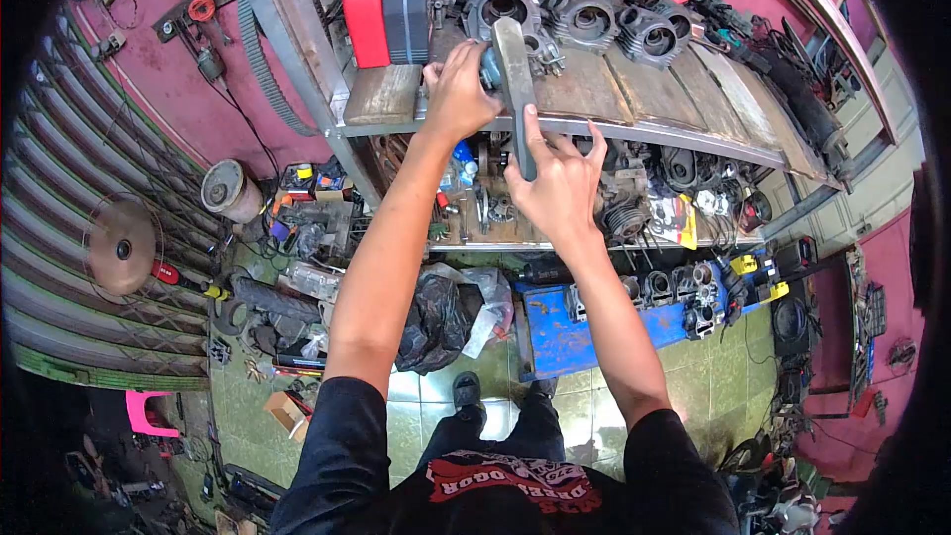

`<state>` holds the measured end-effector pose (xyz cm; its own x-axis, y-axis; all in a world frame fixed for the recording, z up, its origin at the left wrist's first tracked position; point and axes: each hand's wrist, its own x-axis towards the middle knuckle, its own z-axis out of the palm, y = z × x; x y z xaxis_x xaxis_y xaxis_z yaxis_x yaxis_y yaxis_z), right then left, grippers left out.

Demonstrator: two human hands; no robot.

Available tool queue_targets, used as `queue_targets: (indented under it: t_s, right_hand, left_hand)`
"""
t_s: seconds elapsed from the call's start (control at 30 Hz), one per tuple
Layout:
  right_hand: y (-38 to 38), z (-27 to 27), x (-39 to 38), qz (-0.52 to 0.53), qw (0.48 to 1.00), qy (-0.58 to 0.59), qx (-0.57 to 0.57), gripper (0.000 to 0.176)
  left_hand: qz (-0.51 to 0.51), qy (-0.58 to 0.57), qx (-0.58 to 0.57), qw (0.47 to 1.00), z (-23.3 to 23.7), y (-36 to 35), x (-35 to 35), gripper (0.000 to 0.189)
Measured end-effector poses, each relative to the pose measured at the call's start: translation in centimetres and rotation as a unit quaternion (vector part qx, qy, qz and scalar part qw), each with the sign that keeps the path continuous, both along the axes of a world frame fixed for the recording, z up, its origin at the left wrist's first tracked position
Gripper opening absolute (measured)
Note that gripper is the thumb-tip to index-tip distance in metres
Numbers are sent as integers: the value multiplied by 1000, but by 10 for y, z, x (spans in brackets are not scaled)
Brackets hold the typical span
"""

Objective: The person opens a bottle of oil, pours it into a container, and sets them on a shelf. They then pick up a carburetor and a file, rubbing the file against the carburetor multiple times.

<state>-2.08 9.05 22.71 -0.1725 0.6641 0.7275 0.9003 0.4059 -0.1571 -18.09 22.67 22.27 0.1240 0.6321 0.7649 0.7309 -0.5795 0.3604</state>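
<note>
My right hand (560,173) grips the lower end of a long, flat grey bar (513,89), thumb on one side and index finger stretched along the other. The bar stands steeply in front of the wooden shelf, its top end overlapping an engine casing (502,2) in this view. Curled around a small, rounded, bluish-grey metal part (488,67) is my left hand (459,94), at the shelf's front edge. That part sits right against the bar's left side, and my fingers and the bar hide most of it.
Several engine cylinders (584,20) line the wooden shelf (575,89), beside a red and grey container (404,15). Below stand a lower shelf of parts and a blue bench (565,337) with metal parts on it. A black plastic bag (436,322) lies on the tiled floor.
</note>
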Motion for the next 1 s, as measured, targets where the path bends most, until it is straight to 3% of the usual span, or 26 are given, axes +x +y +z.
queue_targets:
  t_s: [0.1,0.2,0.33,0.47,0.57,0.77,1.0]
  right_hand:
    - [6,17,-2,-8,1000,-1,-22,69]
    - [28,31,0,-40,998,-30,27,67]
    - [4,7,13,-16,999,-49,-3,72]
    - [13,11,16,0,998,-20,63,74]
    - [15,21,13,-12,1000,4,23,71]
    - [22,22,18,-20,999,0,47,67]
    - [15,1,22,-27,998,-31,48,70]
  left_hand:
    - [15,-8,-10,1000,0,5,1,85]
    - [-30,8,-25,999,8,4,-1,92]
    - [-12,8,-25,1000,2,10,1,88]
    - [18,-10,-58,998,12,-2,13,84]
    - [-9,-41,-105,994,17,-4,19,84]
    - [-61,-28,-21,998,12,11,21,85]
    - [-38,-44,-30,998,10,21,22,87]
